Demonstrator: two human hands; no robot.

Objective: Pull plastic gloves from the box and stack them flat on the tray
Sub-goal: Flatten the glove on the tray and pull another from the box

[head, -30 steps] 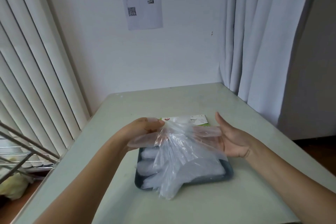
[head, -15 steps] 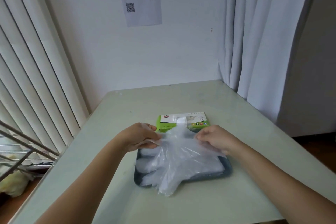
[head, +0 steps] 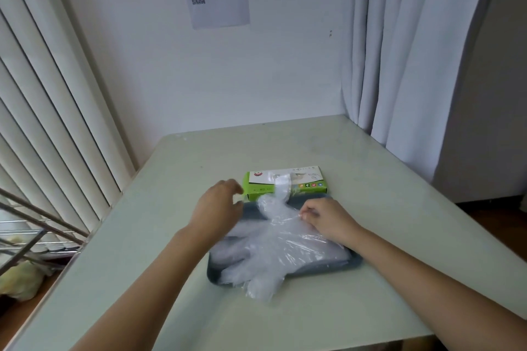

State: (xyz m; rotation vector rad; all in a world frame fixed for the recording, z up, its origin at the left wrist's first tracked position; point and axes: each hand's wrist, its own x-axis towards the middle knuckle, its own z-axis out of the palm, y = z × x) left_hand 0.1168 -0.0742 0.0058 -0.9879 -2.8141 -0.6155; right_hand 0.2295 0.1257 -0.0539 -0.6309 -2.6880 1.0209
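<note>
The glove [head: 285,248] has dropped onto the tray [head: 251,211], the right hand [head: 328,219] grip pinching its edge, the left hand [head: 219,208] grip loose, empty.

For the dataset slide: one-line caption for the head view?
Right hand pinches a clear plastic glove spread on the dark tray; left hand hovers, loosely curled, beside the green glove box.

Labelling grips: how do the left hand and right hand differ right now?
The right hand pinches the top plastic glove at its right edge; the left hand holds nothing visible, fingers loosely curled. The right hand is over the right side of the dark tray; the left hand is by the left end of the green glove box. Both reach over the tray's far half.
</note>
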